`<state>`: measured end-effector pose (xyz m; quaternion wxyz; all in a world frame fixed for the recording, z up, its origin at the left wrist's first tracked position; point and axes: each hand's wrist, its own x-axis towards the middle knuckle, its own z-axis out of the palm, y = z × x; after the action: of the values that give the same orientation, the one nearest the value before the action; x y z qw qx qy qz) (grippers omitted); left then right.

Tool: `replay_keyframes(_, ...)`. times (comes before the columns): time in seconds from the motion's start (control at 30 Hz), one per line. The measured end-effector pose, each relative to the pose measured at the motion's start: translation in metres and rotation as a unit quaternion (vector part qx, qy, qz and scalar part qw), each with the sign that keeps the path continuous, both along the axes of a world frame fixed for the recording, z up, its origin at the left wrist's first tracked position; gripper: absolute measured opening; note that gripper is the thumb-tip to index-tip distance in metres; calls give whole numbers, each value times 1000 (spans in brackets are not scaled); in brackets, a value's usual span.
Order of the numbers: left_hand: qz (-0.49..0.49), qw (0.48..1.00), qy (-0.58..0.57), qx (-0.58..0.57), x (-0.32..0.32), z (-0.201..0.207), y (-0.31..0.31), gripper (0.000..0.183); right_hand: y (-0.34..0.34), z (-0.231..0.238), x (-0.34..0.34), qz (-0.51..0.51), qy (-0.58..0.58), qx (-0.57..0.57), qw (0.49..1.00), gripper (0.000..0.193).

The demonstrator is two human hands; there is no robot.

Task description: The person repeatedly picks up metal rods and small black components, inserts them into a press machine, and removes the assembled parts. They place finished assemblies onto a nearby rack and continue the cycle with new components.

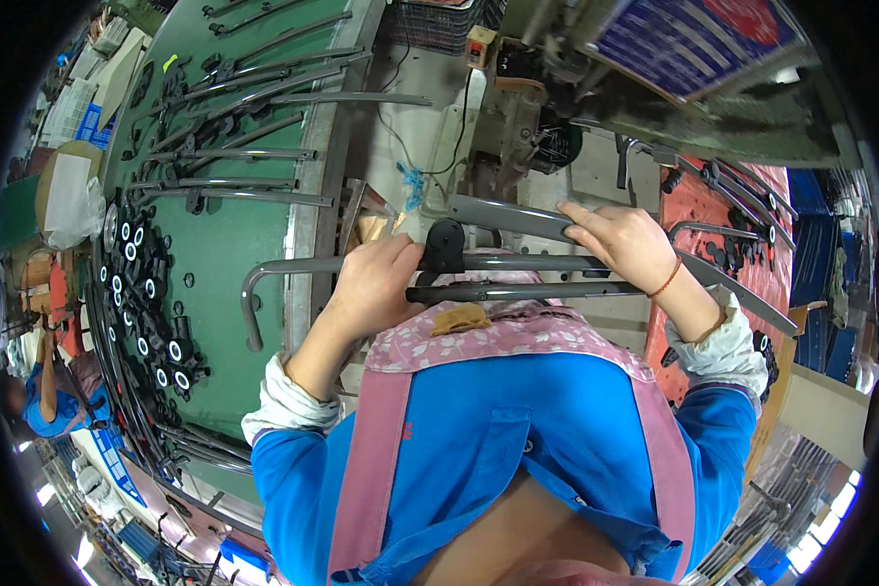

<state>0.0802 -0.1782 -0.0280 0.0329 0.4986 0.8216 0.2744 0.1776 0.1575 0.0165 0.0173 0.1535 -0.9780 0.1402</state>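
Head view: long grey bent metal tube (293, 266) is clamped in left hand (373, 278) beside black plastic fitting (445, 244); right hand (627, 244) is closed around flat grey metal bar (518, 217), above.

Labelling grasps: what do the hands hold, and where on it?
Left hand grips the grey bent metal tube beside its black plastic clamp; right hand presses the flat grey bar.

Green worktable (234, 254) left, red bench (698, 210) right, crowded workshop.

Machine (518, 127) blocks ahead; bare green belt (234, 264) open left.
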Motion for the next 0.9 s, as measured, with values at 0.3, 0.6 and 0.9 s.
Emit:
replay_keyframes(0.3,-27,999,6,22,-34,-8,-21,57,-18,-14,-33,22,-37,-18,999,33)
replay_keyframes(0.6,-30,995,-91,-4,-50,-15,6,55,5,-26,-34,29,-95,-35,994,30)
replay_keyframes(0.9,111,967,-212,-86,-51,-35,62,36,38,-41,-36,22,-107,-53,993,29)
